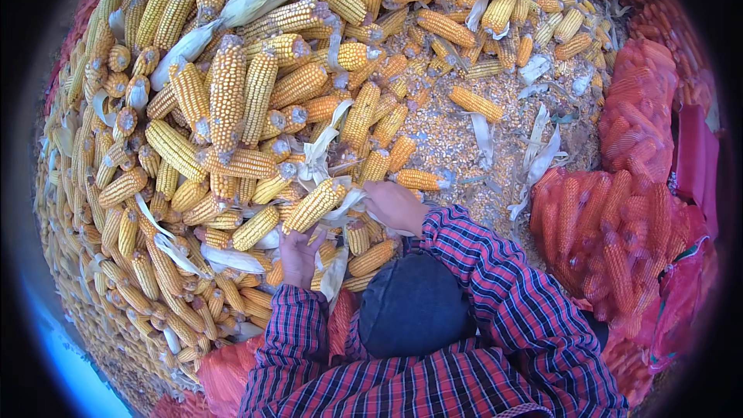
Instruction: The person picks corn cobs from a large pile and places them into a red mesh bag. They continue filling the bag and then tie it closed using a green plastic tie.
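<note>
A yellow ear of corn (pixel 315 205) is held at a slant in front of me, its lower left end in my left hand (pixel 298 256). The thumb of that hand stands away from the cob, and some fingers are hidden behind it. My right hand (pixel 396 207) pinches the pale dry husk (pixel 350 202) at the upper right end of the same ear. Beneath both hands lies a large heap of husked corn ears (pixel 255 226), with loose husk pieces (pixel 319 154) among them.
Loose kernels (pixel 429 133) and husk scraps (pixel 543 157) cover the ground at right. Filled red mesh sacks (pixel 609 232) stand beyond them, and another red mesh sack (pixel 229 371) lies close by my left arm. My dark-covered knee (pixel 415 305) is below the hands.
</note>
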Demonstrator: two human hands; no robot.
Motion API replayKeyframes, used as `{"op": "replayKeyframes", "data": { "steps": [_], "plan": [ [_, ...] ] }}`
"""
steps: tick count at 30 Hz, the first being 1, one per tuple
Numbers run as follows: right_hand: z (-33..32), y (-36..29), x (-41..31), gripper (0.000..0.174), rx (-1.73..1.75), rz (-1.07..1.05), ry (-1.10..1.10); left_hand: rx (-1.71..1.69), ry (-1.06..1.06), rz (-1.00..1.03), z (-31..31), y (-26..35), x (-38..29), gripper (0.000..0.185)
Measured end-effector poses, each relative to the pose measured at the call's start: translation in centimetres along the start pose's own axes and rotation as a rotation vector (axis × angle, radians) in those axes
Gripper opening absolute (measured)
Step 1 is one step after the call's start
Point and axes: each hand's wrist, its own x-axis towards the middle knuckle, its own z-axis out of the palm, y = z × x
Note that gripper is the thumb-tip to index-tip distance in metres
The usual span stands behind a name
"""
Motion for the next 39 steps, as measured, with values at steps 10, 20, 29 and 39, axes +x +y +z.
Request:
{"op": "replayKeyframes", "data": {
  "steps": [10, 20, 29, 39],
  "plan": [
    [-6.7, 1.2, -5.3, 0.028, 0.394, 0.004, 0.242, -0.479, -0.455, -0.244, 4.5, 1.6, 2.4, 0.054],
    [-13.3, 2.5, -12.2, 0.029, 0.824, 0.217, 0.591, -0.219, -0.335, -0.372, 9.9, -0.3, 1.5, 0.041],
    [-18.3, 0.6, -20.5, 0.032, 1.027, 0.157, 0.819, -0.17, -0.681, -0.49, 22.0, -0.1, -1.1, 0.03],
    [-31.3, -11.2, -28.5, 0.046, 0.881, -0.257, 1.125, 0.139, -0.763, -0.619, 32.0, 1.2, -11.9, 0.041]
  ]
}}
